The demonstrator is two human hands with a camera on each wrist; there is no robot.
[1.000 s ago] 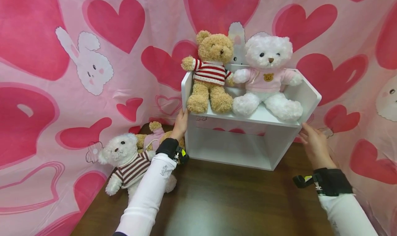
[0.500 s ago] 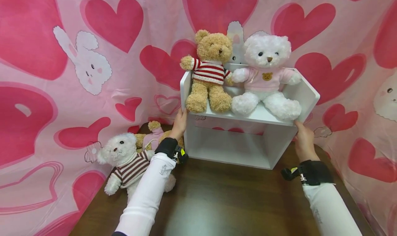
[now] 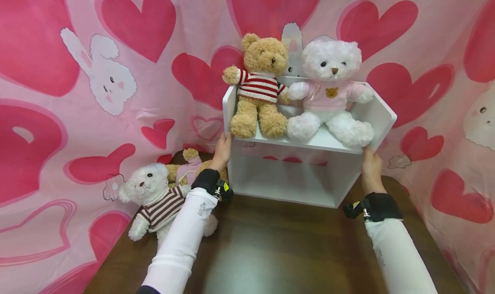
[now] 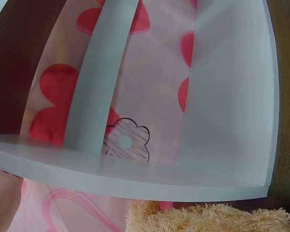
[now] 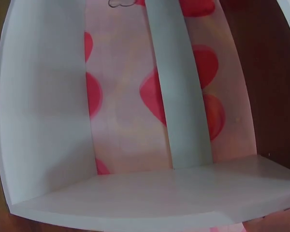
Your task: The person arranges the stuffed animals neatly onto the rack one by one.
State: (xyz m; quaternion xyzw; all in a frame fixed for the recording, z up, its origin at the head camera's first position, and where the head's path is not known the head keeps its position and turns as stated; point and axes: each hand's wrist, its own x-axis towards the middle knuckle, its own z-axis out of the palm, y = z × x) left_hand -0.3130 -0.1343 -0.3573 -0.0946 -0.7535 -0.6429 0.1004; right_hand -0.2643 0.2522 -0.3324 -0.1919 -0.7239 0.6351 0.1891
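Observation:
A white two-tier shelf (image 3: 286,178) stands on the dark wooden table. On its top board sit a tan teddy bear (image 3: 260,87) in a red-striped sweater and a white teddy bear (image 3: 331,92) in a pink top. My left hand (image 3: 221,152) grips the shelf's left side panel at top-board height; part of it shows at the edge of the left wrist view. With my right hand (image 3: 372,171) I hold the right side panel at about the same height. Most fingers are hidden behind the panels. The lower compartment holds nothing.
Left of the shelf, a white teddy bear (image 3: 158,199) in a brown-striped sweater lies on the table (image 3: 270,246), partly behind my left forearm. Another tan bear (image 3: 188,169) in pink lies behind it. A pink heart-patterned cloth (image 3: 135,92) hangs around the table.
My right hand has moved left and inward, from spread fingers at the shelf's right side to a hold on its panel. The left hand stays in place. The view has shifted slightly.

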